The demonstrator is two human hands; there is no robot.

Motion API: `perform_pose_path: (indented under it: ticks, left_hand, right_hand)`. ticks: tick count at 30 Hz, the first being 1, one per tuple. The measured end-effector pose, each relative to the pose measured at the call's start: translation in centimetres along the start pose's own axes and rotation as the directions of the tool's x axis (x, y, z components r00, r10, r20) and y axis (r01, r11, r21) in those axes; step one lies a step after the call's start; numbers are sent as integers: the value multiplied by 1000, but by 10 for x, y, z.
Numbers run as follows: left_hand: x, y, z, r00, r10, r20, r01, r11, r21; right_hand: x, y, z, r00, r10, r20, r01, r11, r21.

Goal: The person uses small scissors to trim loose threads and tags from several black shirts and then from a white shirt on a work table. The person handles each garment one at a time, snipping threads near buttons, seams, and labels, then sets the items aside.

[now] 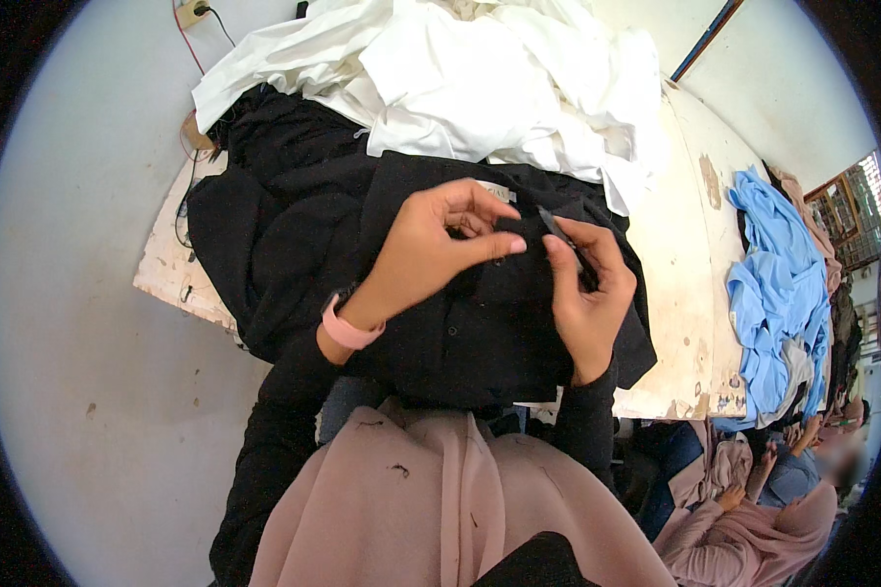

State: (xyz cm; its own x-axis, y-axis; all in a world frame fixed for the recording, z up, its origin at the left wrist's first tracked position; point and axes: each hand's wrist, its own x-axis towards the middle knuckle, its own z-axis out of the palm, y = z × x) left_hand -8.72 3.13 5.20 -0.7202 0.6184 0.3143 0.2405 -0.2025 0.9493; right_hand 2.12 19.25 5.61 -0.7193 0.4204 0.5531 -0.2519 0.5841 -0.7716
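A black buttoned shirt [411,293] lies spread before me, its pale collar label [501,192] bearing writing. Over its collar area hovers my left hand [459,227], thumb and forefinger apart and the other fingers curled. No object shows between those fingertips. To its right, my right hand [591,286] grips a small dark pointed tool [550,220], which looks like thread snips; the palm hides part of it. The tool's tip points up and left toward my left fingertips. A dark shirt button [452,331] shows on the front below my hands.
White garments [477,81] are heaped behind the black shirt. The worn, pale tabletop [675,308] extends to the right, where light-blue garments [778,286] lie. Beyond the table's front edge sits another person [749,528] with fabric. A cable [182,213] hangs by the left edge.
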Motion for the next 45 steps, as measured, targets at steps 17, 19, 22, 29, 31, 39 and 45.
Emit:
perform_pose_path:
  ticks: [17, 19, 22, 29, 31, 39, 45]
  left_hand:
    - [-39, -27, 23, 965, 202, 169, -261, 827, 499]
    - [-35, -23, 18, 960, 228, 160, -278, 816, 506]
    - [-27, -20, -10, 936, 338, 96, -318, 698, 641]
    - [-55, -58, -91, 942, 226, -249, 235, 89, 968]
    - [-58, -64, -90, 957, 63, -284, 263, 229, 937]
    - [-73, 1, 39, 925, 163, 344, -292, 883, 367]
    - [-79, 35, 69, 512, -8, 859, -240, 959, 152]
  right_hand:
    - [-9, 37, -34, 932, 323, -164, -259, 911, 321]
    - [-9, 40, -30, 959, 248, -138, -205, 941, 270]
    - [-8, 50, -33, 949, 247, -198, -215, 962, 168]
    - [-23, 83, -65, 950, 309, -32, -301, 890, -344]
    - [-34, 86, -57, 923, 381, 61, -369, 918, -147]
    - [-83, 40, -19, 998, -22, 62, -14, 846, 532]
    - [-196, 95, -134, 698, 675, 241, -710, 697, 101]
